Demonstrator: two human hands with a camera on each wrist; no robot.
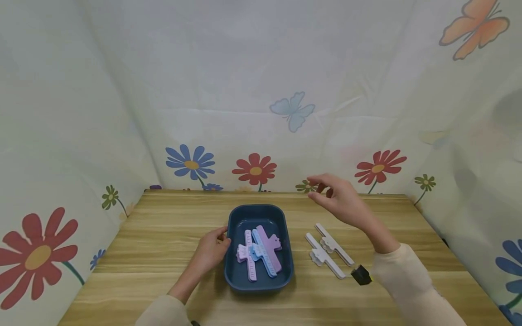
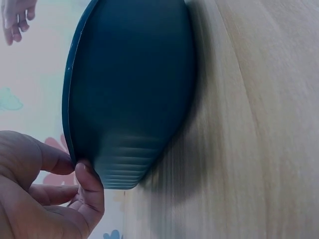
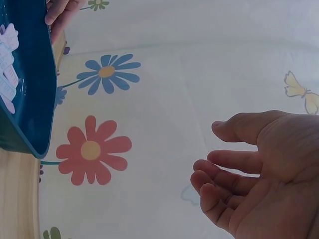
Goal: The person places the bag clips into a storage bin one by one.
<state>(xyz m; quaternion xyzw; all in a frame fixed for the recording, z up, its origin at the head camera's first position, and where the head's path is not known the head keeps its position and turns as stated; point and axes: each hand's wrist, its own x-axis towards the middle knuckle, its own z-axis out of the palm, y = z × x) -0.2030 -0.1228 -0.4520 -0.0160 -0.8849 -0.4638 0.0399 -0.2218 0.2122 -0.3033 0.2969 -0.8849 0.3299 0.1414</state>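
My left hand (image 1: 210, 251) is at the left side of a dark blue tray (image 1: 257, 288). In the left wrist view, its thumb and finger (image 2: 89, 186) pinch the tray's rim. Inside the tray lie a pale pink clip (image 1: 249, 240), a light blue clip (image 1: 267, 258) and a purple clip (image 1: 272, 249), each with a shaped grip. My right hand (image 1: 342, 201) hangs in the air beyond two white clips on the table, holding nothing. Its fingers bend loosely with the thumb apart in the right wrist view. The nearer white clip (image 1: 332, 265) lies beside the farther one (image 1: 340, 250).
The wood-grain table (image 1: 171, 226) runs back to a pale cloth wall (image 1: 228, 81) printed with flowers and butterflies. Similar cloth hangs at both sides. A small black block (image 1: 361, 275) shows by the right sleeve, near the lower ends of the white clips.
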